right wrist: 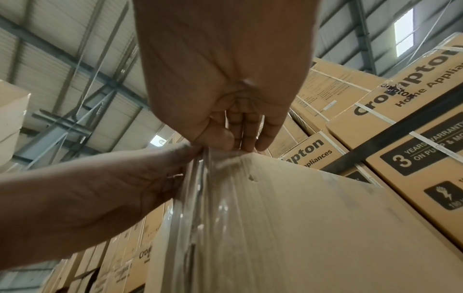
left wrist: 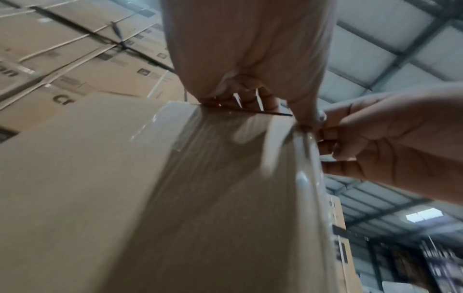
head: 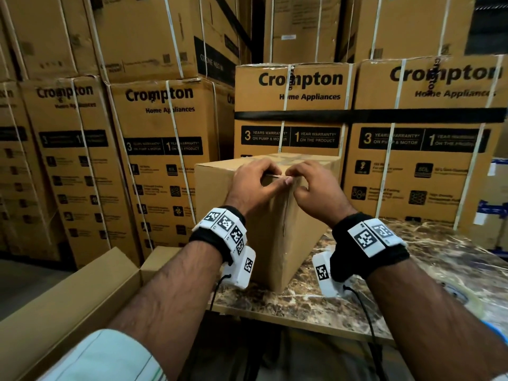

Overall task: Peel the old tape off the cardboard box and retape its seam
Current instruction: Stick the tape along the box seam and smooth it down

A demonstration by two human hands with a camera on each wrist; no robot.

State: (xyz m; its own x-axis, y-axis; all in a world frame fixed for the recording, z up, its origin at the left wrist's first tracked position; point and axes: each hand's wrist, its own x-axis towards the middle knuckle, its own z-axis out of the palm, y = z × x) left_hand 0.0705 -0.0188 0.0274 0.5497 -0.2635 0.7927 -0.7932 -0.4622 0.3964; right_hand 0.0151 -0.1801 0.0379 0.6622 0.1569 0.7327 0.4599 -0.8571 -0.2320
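Cardboard box (head: pixel 264 204): plain brown, standing on the marble-patterned table (head: pixel 412 270), one vertical corner turned toward the person.

Clear tape (right wrist: pixel 200 208): glossy strip running down that near corner of the cardboard box and over its top edge; wrinkled and partly lifted along the corner.

Left hand (head: pixel 253 185): at the top of the near corner, fingers curled over the box's top edge, thumb stretched across to the corner. Fingers close together; whether they pinch the tape cannot be told.

Right hand (head: pixel 313 188): just beside the left hand, on the other side of the corner, fingers (left wrist: pixel 333 136) curled and bunched against the tape at the corner's top.

Surroundings: stacked Crompton cartons (head: pixel 291 111) behind the cardboard box; tape roll (head: pixel 456 292) on the table, well to the right.
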